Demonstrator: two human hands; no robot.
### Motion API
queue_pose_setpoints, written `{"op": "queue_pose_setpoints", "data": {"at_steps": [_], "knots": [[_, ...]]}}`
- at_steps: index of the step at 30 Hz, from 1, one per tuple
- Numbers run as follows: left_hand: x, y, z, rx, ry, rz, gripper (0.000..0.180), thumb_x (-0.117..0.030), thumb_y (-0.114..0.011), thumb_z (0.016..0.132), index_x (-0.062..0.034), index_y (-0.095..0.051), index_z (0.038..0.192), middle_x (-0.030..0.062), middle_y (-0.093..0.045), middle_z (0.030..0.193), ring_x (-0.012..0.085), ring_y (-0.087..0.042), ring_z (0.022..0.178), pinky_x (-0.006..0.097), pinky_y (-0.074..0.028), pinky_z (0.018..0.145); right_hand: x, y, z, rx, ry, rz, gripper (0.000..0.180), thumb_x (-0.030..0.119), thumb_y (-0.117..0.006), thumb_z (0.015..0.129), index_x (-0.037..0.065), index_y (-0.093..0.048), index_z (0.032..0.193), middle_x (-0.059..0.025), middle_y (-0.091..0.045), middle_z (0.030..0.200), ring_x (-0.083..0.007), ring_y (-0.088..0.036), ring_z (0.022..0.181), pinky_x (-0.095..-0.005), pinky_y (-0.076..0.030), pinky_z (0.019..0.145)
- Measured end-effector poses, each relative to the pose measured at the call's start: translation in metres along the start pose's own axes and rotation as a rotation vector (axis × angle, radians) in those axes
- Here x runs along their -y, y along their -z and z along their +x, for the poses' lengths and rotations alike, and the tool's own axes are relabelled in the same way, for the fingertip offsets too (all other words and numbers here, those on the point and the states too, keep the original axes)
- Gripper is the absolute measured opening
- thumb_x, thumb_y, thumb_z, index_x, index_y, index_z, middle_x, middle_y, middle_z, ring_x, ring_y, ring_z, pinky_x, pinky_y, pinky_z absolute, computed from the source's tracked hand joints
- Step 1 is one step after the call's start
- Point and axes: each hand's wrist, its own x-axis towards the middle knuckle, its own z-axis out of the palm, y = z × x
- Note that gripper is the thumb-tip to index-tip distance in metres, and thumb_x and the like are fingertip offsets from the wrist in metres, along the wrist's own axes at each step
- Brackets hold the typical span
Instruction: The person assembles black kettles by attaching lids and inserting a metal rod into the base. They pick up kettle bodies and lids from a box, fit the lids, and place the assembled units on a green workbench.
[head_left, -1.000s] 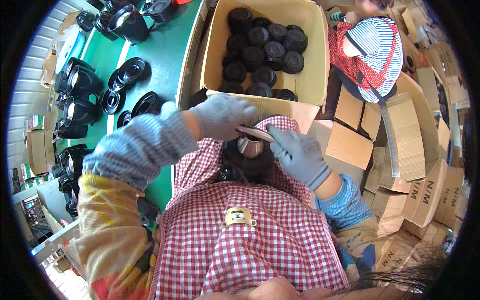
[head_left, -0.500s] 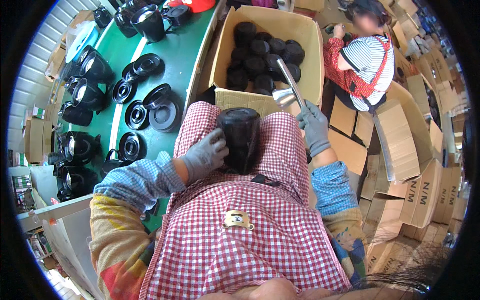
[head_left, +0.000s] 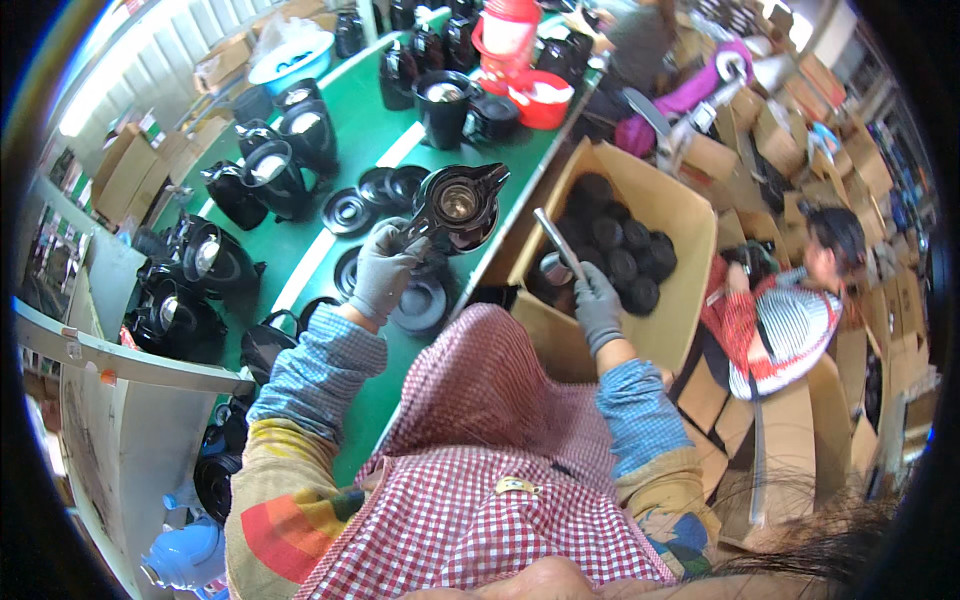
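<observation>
My left hand [head_left: 385, 272], in a grey glove, is closed round the handle of a black jug [head_left: 464, 208]. The jug hangs over the green table with its open mouth facing up and a shiny metal lining inside. Beneath and beside it lie black round lids [head_left: 346, 212]. In my gloved right hand [head_left: 600, 308] is a silver metal tool [head_left: 558, 242] with a long rod and a short, wide, shiny head. My fingers wrap round it above the near part of a cardboard box [head_left: 690, 225] that holds several dark round pieces [head_left: 607, 235].
Several black jugs [head_left: 272, 178] stand along the left of the green table [head_left: 300, 240], and more stand at its far end. A red container [head_left: 543, 98] and a light blue basin [head_left: 292, 62] are there too. A co-worker [head_left: 790, 320] sits at right among cardboard boxes.
The black jug, bottom up between my thighs before, is now upright in my left hand over the table. My view has swung left. My right hand still holds the metal tool.
</observation>
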Motion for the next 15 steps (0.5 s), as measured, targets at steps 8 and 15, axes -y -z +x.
{"op": "queue_pose_setpoints", "data": {"at_steps": [8, 15], "knots": [[0.062, 0.098, 0.163, -0.044, -0.011, -0.448, 0.027, -0.013, -0.044, 0.101, -0.0033, -0.055, 0.124, 0.0154, -0.061, 0.120, 0.0271, -0.065, 0.104, 0.034, -0.056, 0.088, 0.067, -0.152, 0.091, 0.029, 0.060, -0.064, 0.043, 0.019, -0.059, 0.100, 0.007, -0.057, 0.141, -0.0181, -0.069, 0.126, -0.0265, -0.066, 0.115, -0.0354, -0.050, 0.098], [0.033, 0.076, 0.293, -0.524, 0.014, -0.251, 0.018, -0.017, -0.073, 0.090, -0.0041, -0.061, 0.087, -0.0003, -0.056, 0.069, 0.0098, -0.053, 0.059, 0.028, -0.039, 0.053, 0.086, -0.142, 0.116, 0.297, 0.056, -0.337, 0.063, 0.056, -0.054, 0.097, 0.015, -0.053, 0.145, -0.0238, -0.060, 0.135, -0.0430, -0.061, 0.119, -0.0486, -0.047, 0.104]]}}
